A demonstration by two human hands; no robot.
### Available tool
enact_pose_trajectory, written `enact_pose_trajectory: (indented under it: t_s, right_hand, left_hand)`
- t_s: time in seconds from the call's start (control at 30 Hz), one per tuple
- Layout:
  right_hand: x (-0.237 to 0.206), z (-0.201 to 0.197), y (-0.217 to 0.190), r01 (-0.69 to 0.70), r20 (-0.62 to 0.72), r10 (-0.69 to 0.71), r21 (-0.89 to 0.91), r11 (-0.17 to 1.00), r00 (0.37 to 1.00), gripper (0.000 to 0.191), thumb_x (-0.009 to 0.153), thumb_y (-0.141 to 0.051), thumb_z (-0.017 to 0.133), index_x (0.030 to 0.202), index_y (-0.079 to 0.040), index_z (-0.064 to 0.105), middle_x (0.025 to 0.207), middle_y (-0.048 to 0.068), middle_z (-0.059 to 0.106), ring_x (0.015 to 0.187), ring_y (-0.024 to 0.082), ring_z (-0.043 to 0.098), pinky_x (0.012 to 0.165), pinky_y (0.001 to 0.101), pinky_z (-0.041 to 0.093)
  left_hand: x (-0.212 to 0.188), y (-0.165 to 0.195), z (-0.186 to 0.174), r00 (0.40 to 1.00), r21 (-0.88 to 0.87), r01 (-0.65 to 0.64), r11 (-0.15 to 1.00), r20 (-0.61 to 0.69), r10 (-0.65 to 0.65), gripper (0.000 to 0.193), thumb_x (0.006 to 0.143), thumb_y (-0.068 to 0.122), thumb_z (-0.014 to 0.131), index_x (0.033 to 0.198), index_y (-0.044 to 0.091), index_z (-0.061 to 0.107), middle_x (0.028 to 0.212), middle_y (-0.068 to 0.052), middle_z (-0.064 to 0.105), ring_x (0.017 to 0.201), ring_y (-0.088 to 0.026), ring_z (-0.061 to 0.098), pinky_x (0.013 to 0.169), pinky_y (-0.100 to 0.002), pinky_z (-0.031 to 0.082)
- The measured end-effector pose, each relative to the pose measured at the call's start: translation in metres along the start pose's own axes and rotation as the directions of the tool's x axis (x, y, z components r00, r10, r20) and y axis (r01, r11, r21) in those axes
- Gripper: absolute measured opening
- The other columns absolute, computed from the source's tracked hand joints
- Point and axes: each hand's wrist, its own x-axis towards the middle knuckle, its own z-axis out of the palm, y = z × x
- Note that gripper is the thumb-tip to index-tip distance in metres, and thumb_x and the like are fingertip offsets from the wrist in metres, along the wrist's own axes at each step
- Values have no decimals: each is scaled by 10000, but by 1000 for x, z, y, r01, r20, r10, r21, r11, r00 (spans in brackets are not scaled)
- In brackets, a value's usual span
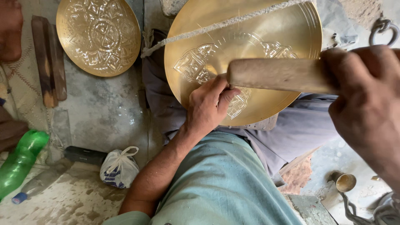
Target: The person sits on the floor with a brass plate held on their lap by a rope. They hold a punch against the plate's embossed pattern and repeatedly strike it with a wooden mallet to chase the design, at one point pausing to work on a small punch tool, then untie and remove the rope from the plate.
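Observation:
A large round brass plate (266, 37) with a partly engraved pattern rests on my lap. My left hand (208, 104) lies on its lower middle, fingers pinched around a small tool that is mostly hidden. My right hand (366, 104) grips a thick wooden mallet handle (277, 75) held level above the plate, its end just over the left hand. A rough cord (216, 26) runs across the top of the plate.
A second, fully engraved brass plate (98, 35) leans at upper left beside wooden sticks (48, 62). A green plastic bottle (18, 160), a knotted white bag (119, 167) and a dark bar (85, 155) lie on the floor at left. A small metal cup (345, 182) and chain (354, 212) sit at lower right.

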Motion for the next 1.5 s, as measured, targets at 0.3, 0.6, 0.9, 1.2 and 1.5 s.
enact_pose_trajectory:
  t_s: [0.3,0.6,0.9,1.2,1.5]
  right_hand:
    - [7,-8,-8,-93,-27,94,43,995,995,529,804,-1,733,1322,-42,634,1108,125,680,963,290,671,839,384,560]
    - [8,-2,-3,-11,-33,9,-36,999,999,513,862,91,694,1356,-47,680,1139,165,661,1023,356,641,925,416,544]
    - [11,-5,-11,-49,-21,51,92,995,998,466,825,98,735,1271,20,626,1082,213,653,940,352,662,787,435,561]
    - [13,-11,-16,-19,-59,25,95,995,998,528,768,122,757,1261,102,570,1074,246,647,910,358,660,756,412,559]
    - [12,-3,-1,104,9,-105,-228,968,994,390,893,48,764,1252,-77,677,1059,104,661,956,283,639,922,394,529]
  left_hand:
    - [0,-2,1,999,4,40,999,7,-40,235,1029,238,690,1184,80,610,925,-80,675,827,-281,714,711,-407,557]
    - [-2,-1,2,997,-41,68,997,-19,-69,227,1022,249,695,1148,77,617,907,-86,671,811,-272,711,711,-402,553]
    - [-4,1,4,998,36,64,997,-26,-63,229,1018,243,706,1148,86,602,887,-83,665,808,-280,707,686,-410,538]
    - [-6,3,5,996,-35,75,997,-54,-77,208,1033,209,698,1156,79,591,936,-73,655,830,-245,712,705,-382,564]
    - [-6,7,4,995,27,78,997,-70,-76,205,1010,218,720,1085,70,601,903,-83,663,797,-257,706,680,-387,544]
